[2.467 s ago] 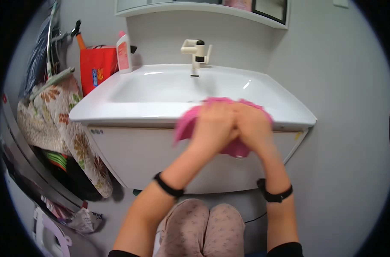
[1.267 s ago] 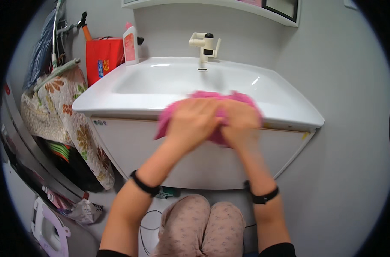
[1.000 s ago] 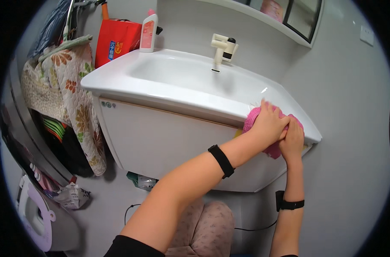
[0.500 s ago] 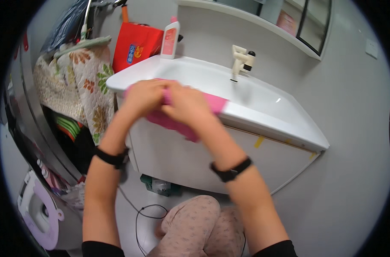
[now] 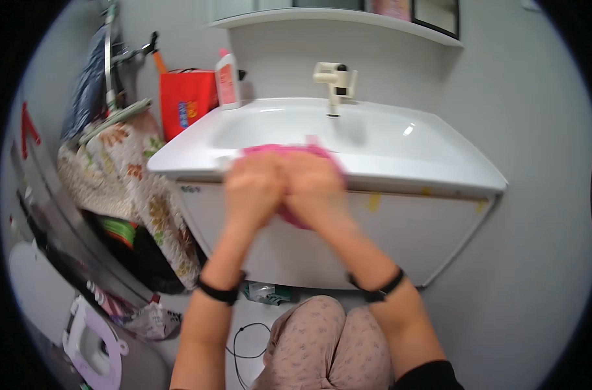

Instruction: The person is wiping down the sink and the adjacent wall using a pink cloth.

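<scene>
A pink cloth (image 5: pixel 297 151) is bunched at the front edge of the white sink (image 5: pixel 406 166), with its lower part hanging before the cabinet front (image 5: pixel 374 244). My left hand (image 5: pixel 252 188) and my right hand (image 5: pixel 315 185) are side by side, both closed on the cloth and blurred by motion. Most of the fingers are hidden behind the backs of the hands. Behind the basin's rim stands a cream faucet (image 5: pixel 335 83).
A white bottle with a pink cap (image 5: pixel 228 81) stands on the sink's back left corner, beside a red bag (image 5: pixel 187 101). To the left hang a floral quilted cloth (image 5: pixel 123 166) and a mop (image 5: pixel 114 123). A toilet (image 5: pixel 91 348) is at lower left; a black cable (image 5: pixel 244 356) lies on the floor.
My hands have drawn closer together and shifted right with the cloth. The cloth, spread along the sink's edge before, is now gathered up. The view has turned and levelled.
</scene>
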{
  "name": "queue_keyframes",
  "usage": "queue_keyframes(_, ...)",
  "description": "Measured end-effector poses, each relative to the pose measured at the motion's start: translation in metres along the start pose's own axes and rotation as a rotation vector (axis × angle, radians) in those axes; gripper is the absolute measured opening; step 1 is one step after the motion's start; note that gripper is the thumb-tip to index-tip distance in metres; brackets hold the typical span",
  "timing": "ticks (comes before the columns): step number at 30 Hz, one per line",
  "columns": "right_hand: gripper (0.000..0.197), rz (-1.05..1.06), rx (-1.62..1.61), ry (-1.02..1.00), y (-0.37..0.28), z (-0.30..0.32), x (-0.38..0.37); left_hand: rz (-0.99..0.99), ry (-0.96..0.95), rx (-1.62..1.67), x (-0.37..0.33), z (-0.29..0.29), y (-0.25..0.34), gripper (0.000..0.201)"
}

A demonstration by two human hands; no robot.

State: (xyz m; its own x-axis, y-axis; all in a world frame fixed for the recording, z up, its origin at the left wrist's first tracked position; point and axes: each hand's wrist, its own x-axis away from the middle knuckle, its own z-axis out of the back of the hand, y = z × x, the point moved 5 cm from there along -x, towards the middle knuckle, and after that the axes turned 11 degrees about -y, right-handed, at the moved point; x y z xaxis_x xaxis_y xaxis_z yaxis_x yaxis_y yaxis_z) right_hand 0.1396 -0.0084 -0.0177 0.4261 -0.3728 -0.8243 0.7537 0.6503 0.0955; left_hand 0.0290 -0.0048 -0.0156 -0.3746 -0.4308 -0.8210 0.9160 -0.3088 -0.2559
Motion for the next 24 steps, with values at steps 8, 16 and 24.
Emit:
queue_keyframes(8,0.048,-0.115,0.177,-0.268,0.064,0.099,0.054,-0.116,0.23,0.372,-0.044,-0.006,0.102,0.011)
queue_keyframes(16,0.062,0.023,0.261,-0.502,0.03,0.061,0.015,0.086,-0.074,0.301,-0.013,-0.021,-0.056,0.022)
queue_keyframes(24,0.057,-0.14,0.242,-0.25,0.04,0.054,0.021,0.311,-0.309,0.279,0.024,-0.017,-0.203,0.026)
